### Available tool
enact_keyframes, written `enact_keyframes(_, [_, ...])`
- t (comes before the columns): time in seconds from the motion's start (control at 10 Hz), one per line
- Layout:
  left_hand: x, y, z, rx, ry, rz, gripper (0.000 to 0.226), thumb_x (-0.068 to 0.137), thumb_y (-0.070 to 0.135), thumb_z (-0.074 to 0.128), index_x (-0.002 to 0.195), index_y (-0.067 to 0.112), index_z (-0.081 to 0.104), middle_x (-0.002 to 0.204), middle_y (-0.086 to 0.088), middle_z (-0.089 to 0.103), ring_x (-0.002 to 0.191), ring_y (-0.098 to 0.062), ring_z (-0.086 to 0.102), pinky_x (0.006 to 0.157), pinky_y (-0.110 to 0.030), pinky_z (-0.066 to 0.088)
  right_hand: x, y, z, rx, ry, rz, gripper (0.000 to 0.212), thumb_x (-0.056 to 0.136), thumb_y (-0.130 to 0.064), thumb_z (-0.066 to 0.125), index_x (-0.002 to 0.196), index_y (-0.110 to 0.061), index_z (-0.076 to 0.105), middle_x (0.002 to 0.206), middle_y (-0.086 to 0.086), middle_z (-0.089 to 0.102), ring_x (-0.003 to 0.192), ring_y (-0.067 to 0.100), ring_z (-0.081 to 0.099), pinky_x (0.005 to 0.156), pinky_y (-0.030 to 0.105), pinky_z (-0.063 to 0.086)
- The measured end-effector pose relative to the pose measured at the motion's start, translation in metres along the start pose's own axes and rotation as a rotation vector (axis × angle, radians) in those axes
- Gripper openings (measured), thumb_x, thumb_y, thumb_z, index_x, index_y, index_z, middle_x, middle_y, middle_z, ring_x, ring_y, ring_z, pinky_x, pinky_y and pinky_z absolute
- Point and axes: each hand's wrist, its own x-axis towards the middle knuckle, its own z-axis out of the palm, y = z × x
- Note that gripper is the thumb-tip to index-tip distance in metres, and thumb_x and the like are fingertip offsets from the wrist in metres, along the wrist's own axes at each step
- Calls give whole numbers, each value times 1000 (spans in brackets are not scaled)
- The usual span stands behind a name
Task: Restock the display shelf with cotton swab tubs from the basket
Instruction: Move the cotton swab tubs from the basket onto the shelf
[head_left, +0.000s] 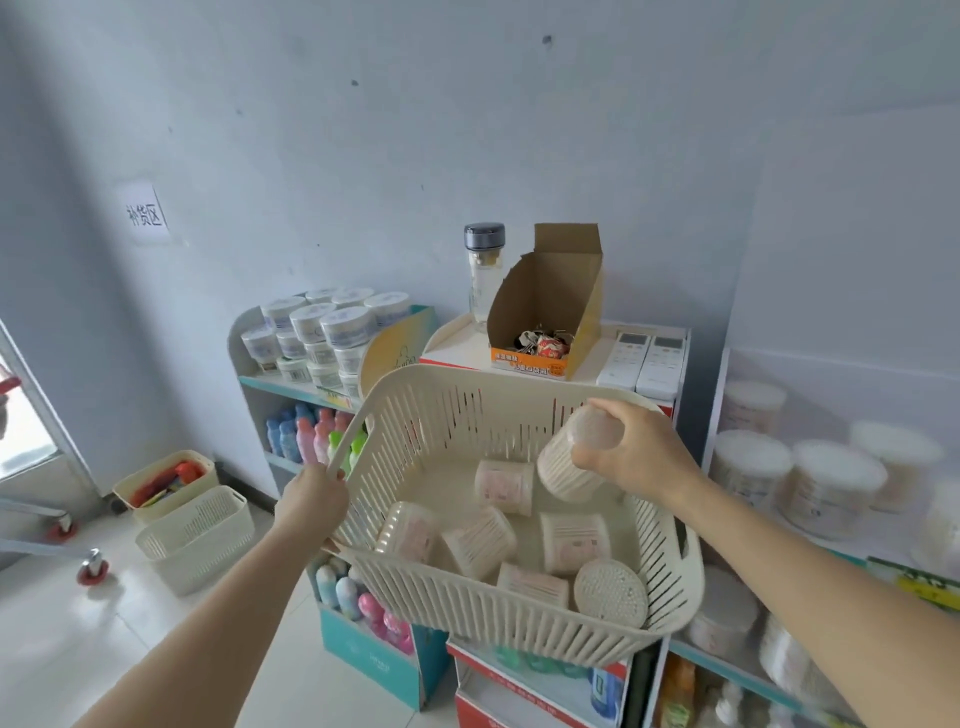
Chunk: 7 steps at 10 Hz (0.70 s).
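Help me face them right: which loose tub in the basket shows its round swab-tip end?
The tub in the near right corner of the basket: its dotted round face points at the camera; the other loose tubs show labelled sides.
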Motion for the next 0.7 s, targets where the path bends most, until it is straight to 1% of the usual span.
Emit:
enact_keyframes(0.1, [-1,6,-4,72,-34,-8,26,96,16,42,108,-4,53,85,-16,58,73,-32,62,57,-38,54,1,6,-18,18,94,29,72,71,-31,73,137,-20,46,135,2,53,121,19,48,95,35,45])
enact_keyframes(0.2, [1,6,-5,122,-59,3,28,95,14,45,112,-8,55,70,-9,50,59,-24,55,43,-29,45,3,13,-41,49,277,60,71,72,-36,70,137,-20,47,132,3,55,117,21,52,90,34,49])
enact_keyframes(0.3, [6,7,-5,98,-94,-17,28,96,10,42,114,-9,54,74,-14,52,57,-25,56,28,-20,40,5,18,-65,93,422,97,67,76,-34,68,137,-18,47,131,5,56,115,21,52,84,29,47])
enact_keyframes(0.4, [8,15,-4,128,-79,19,31,95,7,45,115,-15,53,62,-10,43,51,-23,45,20,-16,30,7,22,-91,78,532,107,68,72,-36,67,135,-18,50,134,6,55,121,23,50,94,33,44])
enact_keyframes(0.5, [11,17,-4,141,-94,-3,30,95,7,43,111,-17,52,65,-15,47,53,-28,51,20,-18,32,9,25,-110,-29,566,129,74,68,-46,61,134,-15,50,134,9,55,123,30,47,97,38,42])
enact_keyframes(0.6, [15,15,-3,91,-116,-65,21,93,6,42,100,-10,52,84,-26,58,65,-39,65,46,-41,57,9,36,-119,-254,466,240,68,75,-46,65,133,-12,50,131,12,55,122,35,40,88,39,42])
enact_keyframes(0.7, [16,14,-3,63,-95,-70,19,93,7,43,96,-9,52,87,-29,58,71,-43,66,60,-56,57,11,51,-119,-424,368,315,60,77,-49,65,123,-11,55,122,13,59,116,37,43,75,35,39])
